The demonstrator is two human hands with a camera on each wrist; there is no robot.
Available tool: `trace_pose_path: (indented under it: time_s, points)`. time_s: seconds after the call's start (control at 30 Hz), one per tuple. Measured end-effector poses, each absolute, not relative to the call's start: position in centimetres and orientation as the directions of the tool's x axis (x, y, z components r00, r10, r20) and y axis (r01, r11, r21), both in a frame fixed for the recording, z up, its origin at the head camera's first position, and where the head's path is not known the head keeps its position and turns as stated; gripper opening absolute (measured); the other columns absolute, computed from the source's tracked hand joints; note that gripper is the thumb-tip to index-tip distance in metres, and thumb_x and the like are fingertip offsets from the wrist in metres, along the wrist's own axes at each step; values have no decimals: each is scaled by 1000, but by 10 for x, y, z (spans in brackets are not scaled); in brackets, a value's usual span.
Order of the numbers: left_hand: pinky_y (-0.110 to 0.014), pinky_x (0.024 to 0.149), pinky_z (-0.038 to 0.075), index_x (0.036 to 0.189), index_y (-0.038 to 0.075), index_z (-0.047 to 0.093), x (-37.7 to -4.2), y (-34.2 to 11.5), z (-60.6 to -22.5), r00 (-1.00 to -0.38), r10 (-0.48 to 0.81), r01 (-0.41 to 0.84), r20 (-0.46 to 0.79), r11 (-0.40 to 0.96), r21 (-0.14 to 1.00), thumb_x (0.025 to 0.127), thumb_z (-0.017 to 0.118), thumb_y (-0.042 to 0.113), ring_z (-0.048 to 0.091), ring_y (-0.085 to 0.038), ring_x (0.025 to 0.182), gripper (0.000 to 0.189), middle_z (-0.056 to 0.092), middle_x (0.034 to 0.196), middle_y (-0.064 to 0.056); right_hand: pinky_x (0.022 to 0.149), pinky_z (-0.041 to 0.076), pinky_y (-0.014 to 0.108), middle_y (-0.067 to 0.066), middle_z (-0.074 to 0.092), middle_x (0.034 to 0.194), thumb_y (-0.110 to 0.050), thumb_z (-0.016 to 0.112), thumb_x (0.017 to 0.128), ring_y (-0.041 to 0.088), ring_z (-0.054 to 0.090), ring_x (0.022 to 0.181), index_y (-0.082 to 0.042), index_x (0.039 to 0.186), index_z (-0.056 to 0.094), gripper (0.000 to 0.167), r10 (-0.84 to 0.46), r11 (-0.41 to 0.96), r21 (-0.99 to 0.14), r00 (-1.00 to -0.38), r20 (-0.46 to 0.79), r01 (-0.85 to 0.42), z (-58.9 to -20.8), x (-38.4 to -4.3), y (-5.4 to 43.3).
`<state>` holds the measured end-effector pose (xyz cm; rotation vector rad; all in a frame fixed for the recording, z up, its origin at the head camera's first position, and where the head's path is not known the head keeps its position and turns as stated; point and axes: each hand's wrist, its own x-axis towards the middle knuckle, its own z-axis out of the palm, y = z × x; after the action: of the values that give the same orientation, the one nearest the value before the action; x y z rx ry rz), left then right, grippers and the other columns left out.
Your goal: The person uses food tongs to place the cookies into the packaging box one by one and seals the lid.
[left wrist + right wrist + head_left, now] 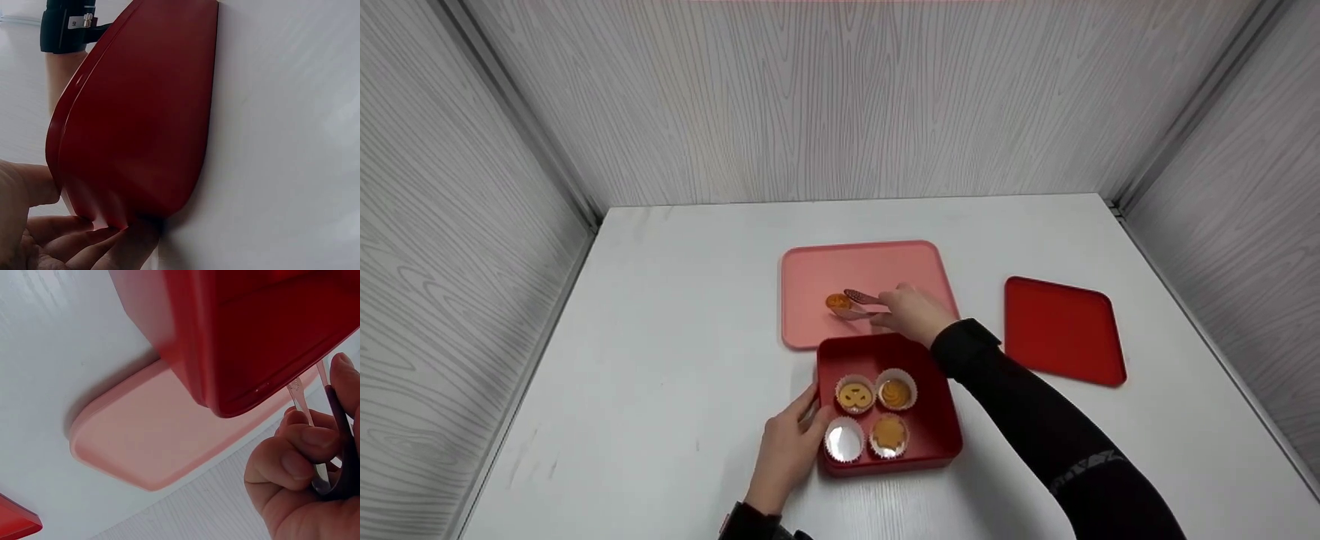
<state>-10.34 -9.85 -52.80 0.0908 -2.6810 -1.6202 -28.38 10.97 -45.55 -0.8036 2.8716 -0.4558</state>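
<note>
My right hand (915, 313) holds a pair of small tongs (861, 298) over the pink tray (825, 268). The tong tips lie either side of a small golden-brown cookie (837, 301); whether they grip it cannot be told. Nearer the body stands a deep red box (934, 420). My left hand (787, 446) grips its left wall, thumb at the rim and fingers against the outside. Inside the box, a pretzel-shaped cookie (855, 396), a swirled cookie (895, 393) and a flat cookie (889, 433) sit in white paper cups. Another paper cup (844, 440) shows a bare bottom.
To the right lies a flat red lid or tray (1065, 330) with a raised edge. Everything stands on a white table (660, 337). Grey wood-grain panels (847, 105) close off the back and both sides.
</note>
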Motion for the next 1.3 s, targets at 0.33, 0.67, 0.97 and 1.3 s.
trace_pose_path:
  time_s: [0.33,0.67,0.97,1.3]
  points:
    - [-52,112,43,150,7,52,-104,-98,-528,-998,-57,-62,-41,459,886,103,62,32,58,-37,130,54,60,142,-16,76,56,45,20,67,96,-26,67,101,35,67,84,-2,103,70,24,-516,835,-227,-857,-7,-501,-458,-285,100]
    - [-51,111,45,149,6,54,-105,-98,-530,-997,-73,-50,-18,463,885,102,63,30,61,-33,127,53,63,138,-15,73,51,45,14,69,87,-20,72,97,33,65,81,-4,92,71,17,-575,780,-268,-817,50,-565,-460,-290,113]
    - [-51,113,42,149,6,53,-105,-97,-529,-997,-69,-62,-35,451,891,102,62,30,57,-34,132,54,63,138,-14,66,47,38,10,66,81,-19,74,95,24,57,72,-5,92,71,15,-578,761,-292,-810,98,-579,-458,-288,136]
    - [-52,113,42,150,8,52,-104,-98,-529,-997,-66,-70,-44,461,885,102,62,32,59,-34,130,54,62,140,-14,64,46,33,7,65,85,-22,73,96,21,54,71,-7,107,72,18,-548,746,-360,-824,144,-560,-455,-278,163]
